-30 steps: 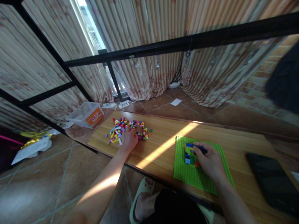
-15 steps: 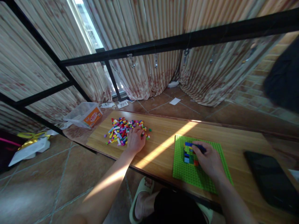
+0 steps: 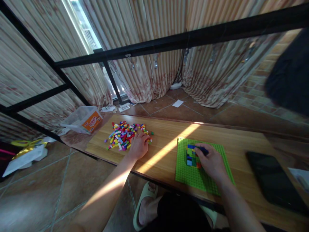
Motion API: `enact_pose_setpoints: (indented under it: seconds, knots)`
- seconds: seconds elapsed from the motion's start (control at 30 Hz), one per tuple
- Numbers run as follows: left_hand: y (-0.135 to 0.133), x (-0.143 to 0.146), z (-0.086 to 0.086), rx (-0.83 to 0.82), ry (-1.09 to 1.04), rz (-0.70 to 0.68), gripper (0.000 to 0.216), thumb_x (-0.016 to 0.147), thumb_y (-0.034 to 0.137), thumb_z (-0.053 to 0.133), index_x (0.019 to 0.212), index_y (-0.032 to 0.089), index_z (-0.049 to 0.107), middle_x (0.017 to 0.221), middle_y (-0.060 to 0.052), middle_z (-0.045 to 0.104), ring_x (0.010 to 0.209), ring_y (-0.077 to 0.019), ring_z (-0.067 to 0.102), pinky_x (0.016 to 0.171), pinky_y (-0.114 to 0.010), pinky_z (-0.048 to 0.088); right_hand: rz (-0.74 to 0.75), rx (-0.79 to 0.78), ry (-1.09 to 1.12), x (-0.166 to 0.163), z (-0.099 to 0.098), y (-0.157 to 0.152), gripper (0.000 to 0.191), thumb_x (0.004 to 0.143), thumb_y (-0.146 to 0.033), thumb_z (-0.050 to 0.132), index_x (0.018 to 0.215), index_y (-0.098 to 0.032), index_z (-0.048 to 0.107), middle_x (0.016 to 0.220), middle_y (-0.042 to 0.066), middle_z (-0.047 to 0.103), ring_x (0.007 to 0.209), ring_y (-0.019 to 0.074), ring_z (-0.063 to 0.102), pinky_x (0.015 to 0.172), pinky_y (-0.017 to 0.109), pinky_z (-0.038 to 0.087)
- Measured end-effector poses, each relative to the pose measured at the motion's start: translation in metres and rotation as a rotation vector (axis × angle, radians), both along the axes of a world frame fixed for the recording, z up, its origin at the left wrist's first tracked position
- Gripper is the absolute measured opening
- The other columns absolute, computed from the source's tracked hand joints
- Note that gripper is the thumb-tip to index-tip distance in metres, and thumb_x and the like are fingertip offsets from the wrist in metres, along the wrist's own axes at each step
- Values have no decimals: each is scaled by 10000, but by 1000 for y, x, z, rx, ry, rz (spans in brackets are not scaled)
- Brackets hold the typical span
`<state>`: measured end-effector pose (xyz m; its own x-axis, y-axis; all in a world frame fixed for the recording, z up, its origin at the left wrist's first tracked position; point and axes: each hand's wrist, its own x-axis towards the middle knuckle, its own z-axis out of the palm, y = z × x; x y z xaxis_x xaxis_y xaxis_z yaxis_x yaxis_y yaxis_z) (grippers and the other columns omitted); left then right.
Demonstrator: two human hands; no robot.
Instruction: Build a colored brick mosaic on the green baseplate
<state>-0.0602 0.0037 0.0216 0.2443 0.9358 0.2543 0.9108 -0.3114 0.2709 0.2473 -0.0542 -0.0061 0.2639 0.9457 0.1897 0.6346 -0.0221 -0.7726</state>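
Observation:
My left hand [image 3: 139, 145] rests on the right side of a loose pile of small coloured toy bricks [image 3: 123, 137], palm down with its fingers loosely spread. The fingertips partly hide the bricks under them. On the right, a green studded baseplate [image 3: 183, 174] lies on the wooden table. A flat patch of joined bricks [image 3: 190, 158], blue, yellow, green and red, is fixed on it. My right hand [image 3: 212, 161] is above the patch's right side and pinches a dark blue brick [image 3: 204, 150] between thumb and fingers. The hand covers part of the patch.
A black phone-like slab [image 3: 270, 177] lies right of the baseplate on the wooden table [image 3: 161, 148]. A clear plastic box [image 3: 79, 117] with an orange label stands beyond the table's left end. A black metal bar [image 3: 154, 46] runs in front of the curtains.
The whole view has shifted slightly, moving things left in the picture. My left hand looks a little flatter on the pile; my right hand stays over the patch with the dark blue brick.

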Motion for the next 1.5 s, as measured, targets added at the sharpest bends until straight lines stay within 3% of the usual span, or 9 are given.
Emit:
enact_pose_setpoints:
  seconds: [0.13, 0.47, 0.67, 0.73, 0.97, 1.1, 1.2, 1.37, 1.5]
  knots:
    - [-11, 4, -3, 40, 23, -11, 185, 821, 196, 599, 969, 223, 707, 1155, -67, 639, 1080, -280, 531, 922, -435, 406, 5, -1, 18, 0, 0, 0, 322, 814, -450, 520, 954, -209, 681, 995, 91, 690, 932, 255, 624, 876, 421, 461]
    - [-12, 13, -2, 63, -4, 22, 127, 850, 136, 524, 899, 181, 632, 1046, -104, 643, 1030, -286, 550, 905, -421, 421, -8, 20, 59, -1, 1, 0, 344, 844, -464, 497, 941, -200, 695, 975, 92, 704, 909, 244, 630, 851, 406, 471]
    - [-36, 59, 4, -121, -404, 35, 107, 882, 186, 497, 890, 219, 599, 832, -12, 666, 769, -171, 619, 713, -280, 481, -105, 52, 115, 5, 6, 3, 406, 875, -493, 466, 922, -174, 713, 947, 117, 715, 892, 252, 640, 815, 395, 483]
    - [-45, 80, 3, -199, -517, -77, 109, 866, 174, 506, 864, 218, 605, 784, 8, 660, 712, -145, 611, 675, -252, 481, -147, 71, 140, 8, 9, 1, 405, 873, -503, 483, 898, -174, 718, 930, 119, 718, 882, 251, 644, 800, 386, 488]
    - [-50, 138, -2, -273, -896, -229, 143, 815, 105, 546, 864, 199, 642, 850, -12, 702, 817, -147, 673, 765, -263, 548, -80, 157, 333, 18, 19, -12, 317, 801, -484, 630, 855, -185, 722, 880, 78, 731, 809, 216, 667, 756, 357, 525]
    - [-48, 158, 5, -260, -893, -288, 163, 810, 82, 553, 875, 197, 649, 865, -18, 714, 834, -155, 684, 785, -283, 567, 127, 116, 387, 16, 28, -22, 267, 795, -434, 660, 918, -207, 729, 895, 57, 736, 797, 200, 670, 731, 343, 545]
    - [-47, 171, 12, -258, -872, -363, 170, 815, 74, 547, 898, 190, 639, 883, -25, 717, 837, -153, 687, 794, -291, 570, 198, 88, 356, 14, 33, -26, 233, 809, -410, 651, 935, -233, 734, 912, 41, 737, 821, 195, 671, 744, 339, 548]
    - [-42, 184, 19, -253, -813, -415, 184, 822, 82, 549, 945, 198, 622, 906, -17, 714, 863, -149, 685, 819, -295, 564, 145, 89, 366, 24, 30, -26, 239, 802, -402, 649, 936, -225, 737, 913, 44, 749, 843, 207, 682, 789, 363, 542]
    - [-30, 178, 13, -136, -627, -281, 259, 809, 99, 580, 1046, 194, 623, 1032, -56, 698, 996, -204, 651, 939, -372, 516, 27, 72, 297, 36, 28, -24, 250, 792, -400, 637, 904, -202, 739, 898, 60, 753, 823, 220, 686, 794, 376, 533]
